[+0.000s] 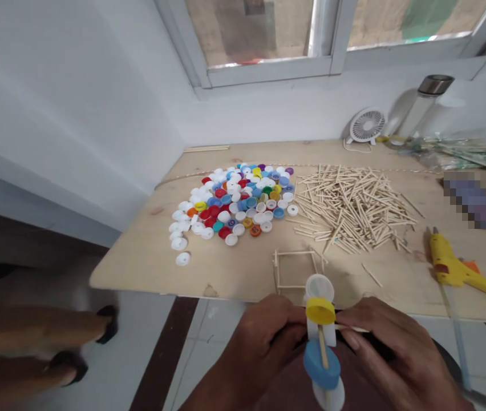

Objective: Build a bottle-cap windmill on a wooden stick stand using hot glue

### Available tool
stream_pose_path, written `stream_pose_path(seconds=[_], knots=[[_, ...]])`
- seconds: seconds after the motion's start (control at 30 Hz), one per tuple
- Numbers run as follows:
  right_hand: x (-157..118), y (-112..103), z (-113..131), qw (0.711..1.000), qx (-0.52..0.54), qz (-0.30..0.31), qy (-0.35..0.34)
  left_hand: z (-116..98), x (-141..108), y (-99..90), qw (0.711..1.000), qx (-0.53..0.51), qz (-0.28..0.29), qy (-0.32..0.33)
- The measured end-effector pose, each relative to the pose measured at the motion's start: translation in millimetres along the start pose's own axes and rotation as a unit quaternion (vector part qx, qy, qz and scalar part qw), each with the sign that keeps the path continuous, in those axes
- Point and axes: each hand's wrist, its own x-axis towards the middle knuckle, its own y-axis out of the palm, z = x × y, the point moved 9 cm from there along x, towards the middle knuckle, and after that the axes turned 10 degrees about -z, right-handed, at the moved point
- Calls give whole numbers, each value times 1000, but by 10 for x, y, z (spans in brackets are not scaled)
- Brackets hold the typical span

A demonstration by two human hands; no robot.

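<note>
Close to my body, beyond the table's front edge, is a piece built from bottle caps and wooden sticks. A yellow cap (pixel 320 313) and a blue cap (pixel 321 365) are joined by a stick (pixel 323 344), with white caps above and below. My left hand (pixel 264 337) is closed on the left side of this piece, its fingertips partly hidden. My right hand (pixel 391 342) pinches a short wooden stick (pixel 356 328) that reaches the piece's right side. Just beyond, a square frame of sticks (pixel 296 286) lies on the table.
A heap of coloured bottle caps (pixel 243 200) lies on the table (pixel 140 257) beside a pile of wooden sticks (pixel 354 211). A yellow glue gun (pixel 452 265) rests at right. Behind stand a small fan (pixel 367 125) and a bottle (pixel 418 108). Another person's legs (pixel 33 334) show at left.
</note>
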Motion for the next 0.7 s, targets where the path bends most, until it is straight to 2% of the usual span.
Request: stream_pose_path(seconds=[0.17,0.37,0.57,0.7], knots=[[3,29,-9,1000,2,21,-18,7,-29,48,1000,-8,12,13],[74,43,111,998,-4,19,-62,-19,-17,-6,998,24,-27,41],[106,65,65,998,-2,32,-57,17,24,-141,997,17,-60,35],[136,35,38,997,-36,5,-73,53,31,-197,995,43,-83,32]])
